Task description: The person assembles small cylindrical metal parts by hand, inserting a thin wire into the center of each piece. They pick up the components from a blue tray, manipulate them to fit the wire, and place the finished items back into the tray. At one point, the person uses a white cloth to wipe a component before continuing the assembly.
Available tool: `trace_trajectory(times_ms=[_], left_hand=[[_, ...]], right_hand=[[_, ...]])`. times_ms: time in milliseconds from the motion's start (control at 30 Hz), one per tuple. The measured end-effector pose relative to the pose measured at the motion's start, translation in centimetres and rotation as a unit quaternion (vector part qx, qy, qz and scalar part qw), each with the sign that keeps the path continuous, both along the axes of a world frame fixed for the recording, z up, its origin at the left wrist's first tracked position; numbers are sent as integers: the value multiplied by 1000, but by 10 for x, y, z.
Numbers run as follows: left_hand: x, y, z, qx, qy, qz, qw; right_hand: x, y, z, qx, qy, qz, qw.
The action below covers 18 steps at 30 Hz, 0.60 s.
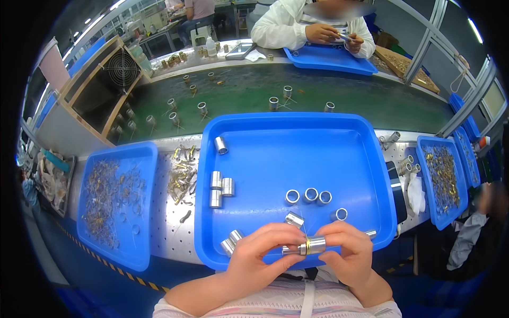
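Note:
Over the near edge of the blue tray (pixel 289 121), both my hands are closed on one small silver metal cylinder (pixel 317 244), lying sideways with a yellow band around it. My left hand (pixel 253 255) pinches its narrower left end between thumb and fingers. At the wider right end, the fingertips and thumb of my right hand (pixel 351 253) grip it. A thin wire seems to rise from the band. Just beyond my fingers rests a tilted metal sleeve (pixel 294 219). Several more silver sleeves (pixel 310 195) stand or lie in the tray.
To the left are a blue tray of thin wire pieces (pixel 103 196) and a pile of brass-coloured parts (pixel 183 175). A tray of yellowish parts (pixel 442 172) sits at right. Sleeves with wires stand on the green belt (pixel 233 100); a co-worker (pixel 297 26) handles a part across it.

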<state>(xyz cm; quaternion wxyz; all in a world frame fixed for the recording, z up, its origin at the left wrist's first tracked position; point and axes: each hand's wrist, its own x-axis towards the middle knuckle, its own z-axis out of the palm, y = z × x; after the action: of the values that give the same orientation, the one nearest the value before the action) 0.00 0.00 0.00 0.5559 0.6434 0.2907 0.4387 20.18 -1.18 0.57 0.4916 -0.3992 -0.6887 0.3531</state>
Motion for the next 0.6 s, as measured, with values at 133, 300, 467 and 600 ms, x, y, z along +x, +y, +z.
trace_trajectory(times_ms=[133, 300, 467, 600], left_hand=[[4, -2, 4, -25, -31, 24, 999], [-1, -3, 9, -278, -111, -21, 954], [-3, -6, 3, -166, -87, -25, 982], [-1, -6, 1, -138, -91, -25, 986]], right_hand=[[-2, -1, -1, 2, 11, -3, 1000], [-7, -1, -1, 44, 2, -8, 999], [-10, -2, 1, 65, -34, -13, 997], [-9, -4, 0, 76, -45, -7, 996]])
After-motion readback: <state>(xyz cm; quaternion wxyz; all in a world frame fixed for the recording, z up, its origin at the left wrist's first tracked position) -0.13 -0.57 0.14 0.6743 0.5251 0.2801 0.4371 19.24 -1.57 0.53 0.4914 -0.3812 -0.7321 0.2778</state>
